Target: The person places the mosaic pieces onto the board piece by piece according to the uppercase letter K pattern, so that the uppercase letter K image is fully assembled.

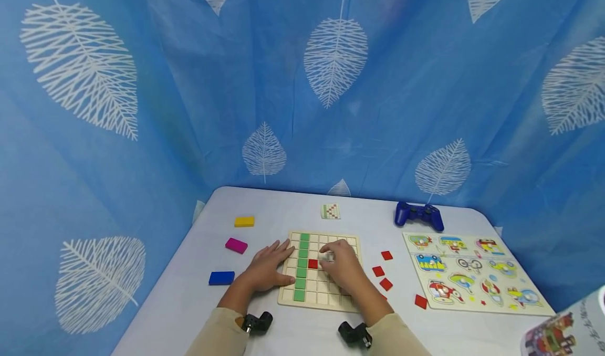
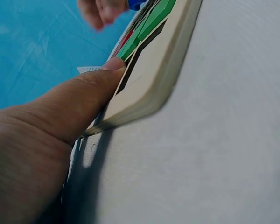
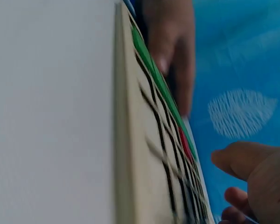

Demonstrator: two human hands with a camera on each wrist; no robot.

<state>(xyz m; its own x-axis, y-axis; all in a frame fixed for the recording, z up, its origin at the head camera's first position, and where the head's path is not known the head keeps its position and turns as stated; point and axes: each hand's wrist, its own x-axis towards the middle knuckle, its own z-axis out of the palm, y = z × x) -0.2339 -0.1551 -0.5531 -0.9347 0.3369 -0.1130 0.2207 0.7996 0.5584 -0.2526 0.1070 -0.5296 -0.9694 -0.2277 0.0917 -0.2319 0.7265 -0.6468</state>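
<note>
While one green column and a single red tile [image 1: 313, 264] sit in the wooden grid board [image 1: 351, 239], most squares are bare, and several loose red tiles [image 1: 378, 271] lie on the surface just right of it. Flat and spread, the left hand [image 1: 268, 267] steadies the board's left edge. Over the board's middle, the right hand [image 1: 341, 264] curls its fingers, apparently pinching a pale tile beside the red one.

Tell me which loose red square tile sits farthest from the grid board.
The red tile lying at the front-left edge of the vehicle puzzle. The other loose red tiles lie in a cluster close to the grid board, right of its right edge.
</note>
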